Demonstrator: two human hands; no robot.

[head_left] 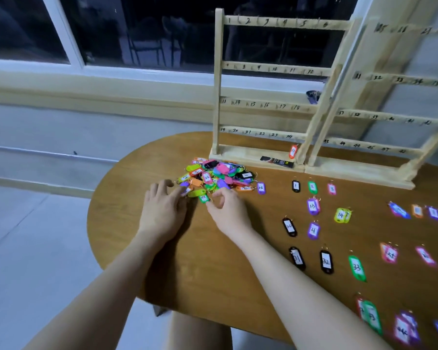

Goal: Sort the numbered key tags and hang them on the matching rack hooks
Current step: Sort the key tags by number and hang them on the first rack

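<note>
Wooden table (213, 261) (tag pile (216, 176))

The room is dim and cool-toned, lit from indoor light above and behind the camera; the window (162, 31) is black with night and carries faint reflections of chairs. The wooden table (213, 261) shows a soft sheen, and both forearms cast dark, soft-edged shadows on it. Wide-angle distortion bends the window sill and splays the rack (263, 102) uprights outward. The centre is fairly sharp, with 13 and 14 readable on tags, but tags toward the right and lower right edges (400, 329) smear into blur, as do the far rack numbers
</note>
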